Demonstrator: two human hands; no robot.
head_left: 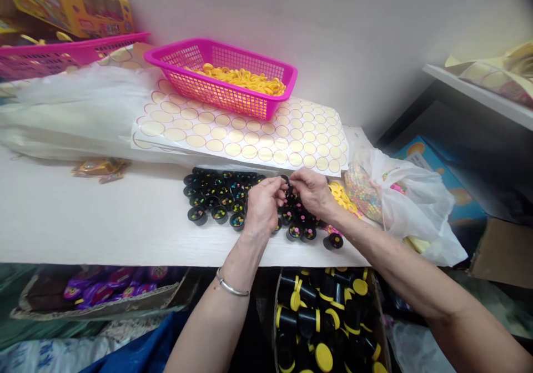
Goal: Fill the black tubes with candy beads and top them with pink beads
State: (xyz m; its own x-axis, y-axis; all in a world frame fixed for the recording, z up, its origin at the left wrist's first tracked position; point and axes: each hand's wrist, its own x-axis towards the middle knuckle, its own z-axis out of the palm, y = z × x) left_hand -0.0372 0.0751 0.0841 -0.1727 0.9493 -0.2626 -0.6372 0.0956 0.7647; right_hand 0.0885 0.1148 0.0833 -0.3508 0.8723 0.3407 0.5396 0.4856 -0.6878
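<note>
Several small round black cups (pixel 197 214) stand in close rows on the white table, with colourful beads inside. My left hand (pixel 264 202) is over the middle of them, its fingers curled in a pinch. Beside it, my right hand (pixel 311 192) pinches above the right-hand cups, the two sets of fingertips nearly meeting. Whatever is between the fingers is too small to make out. Some cups under my hands are hidden. One black cup (pixel 335 241) stands apart near the front edge. Yellow plastic pieces (pixel 343 198) lie just right of my right hand.
A pink basket (pixel 220 98) of yellow pieces rests on sheets of round stickers (pixel 237 135) at the back. A plastic bag of beads (pixel 366 187) sits at right. Below the front edge are a box of black, yellow-lidded containers (pixel 308 320) and a carton of purple packs (pixel 97 293).
</note>
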